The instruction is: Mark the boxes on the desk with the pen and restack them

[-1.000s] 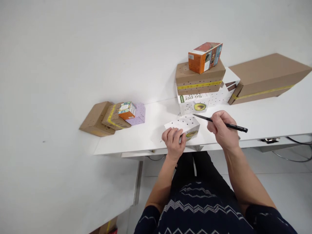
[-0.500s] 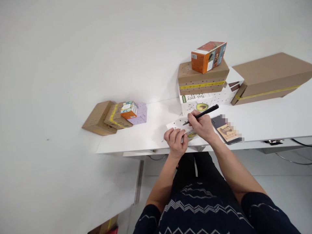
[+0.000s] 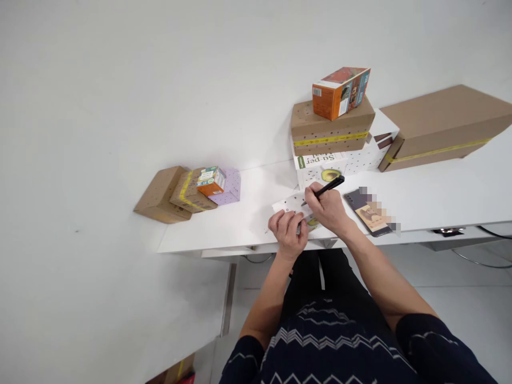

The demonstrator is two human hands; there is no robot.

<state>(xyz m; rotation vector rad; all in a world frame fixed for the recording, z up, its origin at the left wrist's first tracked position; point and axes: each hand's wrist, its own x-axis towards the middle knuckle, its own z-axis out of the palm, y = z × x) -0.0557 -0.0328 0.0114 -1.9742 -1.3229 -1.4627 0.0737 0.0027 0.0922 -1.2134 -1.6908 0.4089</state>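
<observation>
A small white box (image 3: 288,204) with dark dots and an avocado picture lies near the table's front edge. My left hand (image 3: 288,233) is closed over its near left part, fingers curled on top. Something small and dark shows by the left thumb, too small to name. Between the fingers of my right hand (image 3: 328,209) is a black pen (image 3: 333,184), slanted up to the right. Its tip meets or nearly meets the box's dotted top face. Part of the box is hidden under both hands.
A phone (image 3: 368,213) lies right of my right hand. Behind the hands, a brown carton (image 3: 332,136) and an orange box (image 3: 326,101) are stacked on white avocado boxes (image 3: 312,173). A long carton (image 3: 440,128) stands right; several smaller boxes (image 3: 160,194) stand left.
My right hand has shifted slightly left, and the pen's upper end has swung left and a little down. My left hand and the box stay in place.
</observation>
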